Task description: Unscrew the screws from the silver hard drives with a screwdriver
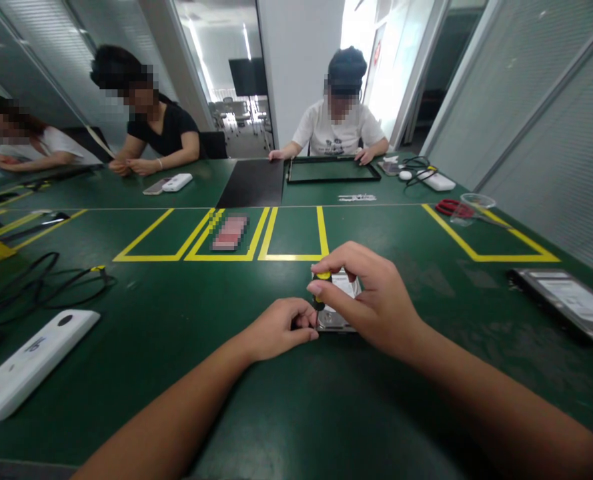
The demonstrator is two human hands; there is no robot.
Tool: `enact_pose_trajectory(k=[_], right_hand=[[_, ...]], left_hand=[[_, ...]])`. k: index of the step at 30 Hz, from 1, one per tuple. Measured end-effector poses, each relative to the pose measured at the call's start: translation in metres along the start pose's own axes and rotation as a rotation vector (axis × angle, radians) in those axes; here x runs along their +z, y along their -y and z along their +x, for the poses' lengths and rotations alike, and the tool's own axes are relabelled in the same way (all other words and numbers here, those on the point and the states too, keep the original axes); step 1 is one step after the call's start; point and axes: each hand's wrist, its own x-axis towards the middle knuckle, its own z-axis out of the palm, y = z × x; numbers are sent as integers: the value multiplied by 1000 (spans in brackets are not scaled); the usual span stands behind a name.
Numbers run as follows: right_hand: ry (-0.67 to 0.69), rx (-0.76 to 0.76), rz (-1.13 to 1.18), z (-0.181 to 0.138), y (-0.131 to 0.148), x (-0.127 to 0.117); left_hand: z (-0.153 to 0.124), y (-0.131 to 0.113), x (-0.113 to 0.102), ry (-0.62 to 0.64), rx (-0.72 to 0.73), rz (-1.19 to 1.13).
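Observation:
A silver hard drive (343, 303) lies on the green table in front of me. My right hand (369, 293) pinches a small screwdriver (320, 287) with a yellow cap and black handle, held upright over the drive's left edge. My left hand (281, 328) is curled closed against the drive's left side, its fingertips at the screwdriver's lower end. The screwdriver's tip is hidden behind my fingers.
A second hard drive (566, 300) lies at the right. A white device (31, 360) and black cables (41, 287) lie at the left. Yellow tape boxes (291, 257) mark the table's middle. Red scissors (453, 208) lie far right. Three people sit across the table.

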Motion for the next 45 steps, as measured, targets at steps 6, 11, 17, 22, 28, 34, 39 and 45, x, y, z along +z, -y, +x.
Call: enact_pose_trajectory(k=[6, 11, 17, 22, 28, 34, 39, 45], right_hand=[[0, 58, -10, -3, 2, 0], [17, 8, 34, 0, 3, 1], [21, -9, 20, -1, 3, 0], [27, 21, 33, -3, 4, 0], [7, -5, 36, 0, 4, -1], [17, -16, -8, -1, 5, -2], [37, -11, 25, -2, 6, -1], [55, -1, 24, -2, 7, -3]], left_hand=[[0, -3, -2, -3, 4, -13], [0, -4, -2, -6, -3, -14], [0, -3, -3, -2, 8, -25], [1, 0, -2, 1, 1, -38], [1, 2, -2, 7, -14, -37], [1, 0, -3, 14, -6, -40], [1, -1, -3, 25, -25, -43], [1, -2, -4, 30, -54, -32]])
